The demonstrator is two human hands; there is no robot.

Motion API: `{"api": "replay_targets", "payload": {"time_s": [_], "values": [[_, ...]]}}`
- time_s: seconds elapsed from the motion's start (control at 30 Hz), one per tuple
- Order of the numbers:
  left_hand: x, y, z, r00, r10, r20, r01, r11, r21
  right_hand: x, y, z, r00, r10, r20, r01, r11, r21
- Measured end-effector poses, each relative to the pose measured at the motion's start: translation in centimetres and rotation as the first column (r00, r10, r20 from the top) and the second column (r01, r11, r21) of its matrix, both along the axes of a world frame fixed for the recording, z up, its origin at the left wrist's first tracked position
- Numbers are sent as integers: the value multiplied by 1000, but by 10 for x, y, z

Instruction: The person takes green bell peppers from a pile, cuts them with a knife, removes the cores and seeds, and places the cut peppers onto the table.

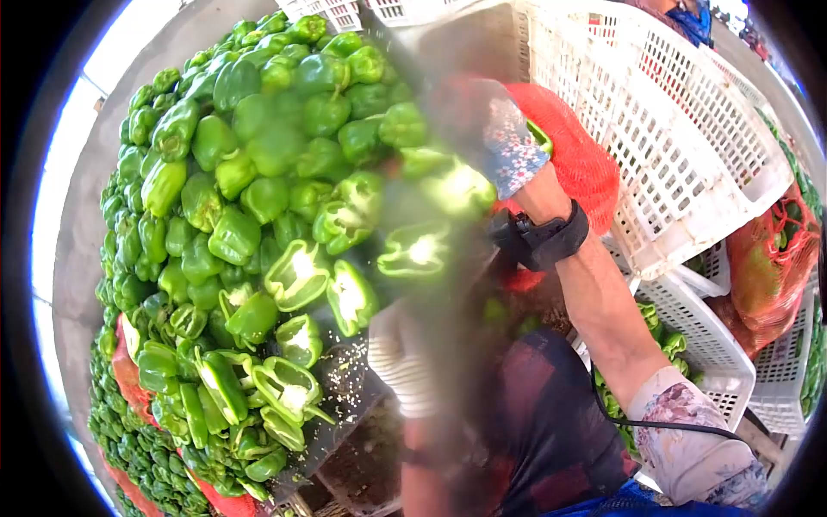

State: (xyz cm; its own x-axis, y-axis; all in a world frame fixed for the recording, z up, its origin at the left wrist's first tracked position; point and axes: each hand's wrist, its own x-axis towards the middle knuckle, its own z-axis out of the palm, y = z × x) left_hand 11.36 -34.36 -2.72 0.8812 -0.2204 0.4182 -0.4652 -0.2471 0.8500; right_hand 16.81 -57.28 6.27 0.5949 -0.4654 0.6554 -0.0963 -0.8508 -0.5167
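A large heap of green bell peppers [233, 233] fills the left half of the head view. Along its near edge lie several cut-open peppers [297, 277] showing pale cores and seeds. My left hand [398, 355], in a white ribbed glove, is low in the middle beside a halved pepper [351, 297]. A dark blurred streak hides its fingers. My right hand [508, 142] reaches up past a red mesh bag [573, 155], in a floral-patterned glove with a black strap [551, 237] round the wrist. Its fingers are smeared, so what it holds cannot be made out.
White plastic crates [655, 146] stand at the upper right. Another crate [706, 362] below them has green peppers in it. A filled red mesh bag [775, 267] rests at the far right. Scattered seeds [345, 379] lie on a dark surface near my left hand.
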Motion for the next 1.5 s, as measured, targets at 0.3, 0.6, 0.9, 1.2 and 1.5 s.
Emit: {"api": "replay_targets", "payload": {"time_s": [0.3, 0.6, 0.9, 1.2, 1.5], "values": [[9, 7, 7, 992, -3, 128, -18, 986, 166, 81, -47, -27, 712, 136, -689, -190, 982, -3], [18, 14, -28, 998, -3, 62, 6, 999, -46, 4, -4, -14, 992, 77, -96, -68, 993, 98], [21, 12, 10, 895, 97, 435, -99, 995, -19, -7, 43, -57, 974, 131, 186, -155, 981, 120], [41, 13, 4, 942, 267, 204, -304, 935, 181, -34, 92, -64, 832, 555, -14, -554, 831, 55], [127, 26, 15, 962, 263, -75, -250, 957, 148, -41, 82, -60, 869, 487, -88, -435, 837, 334]]}}
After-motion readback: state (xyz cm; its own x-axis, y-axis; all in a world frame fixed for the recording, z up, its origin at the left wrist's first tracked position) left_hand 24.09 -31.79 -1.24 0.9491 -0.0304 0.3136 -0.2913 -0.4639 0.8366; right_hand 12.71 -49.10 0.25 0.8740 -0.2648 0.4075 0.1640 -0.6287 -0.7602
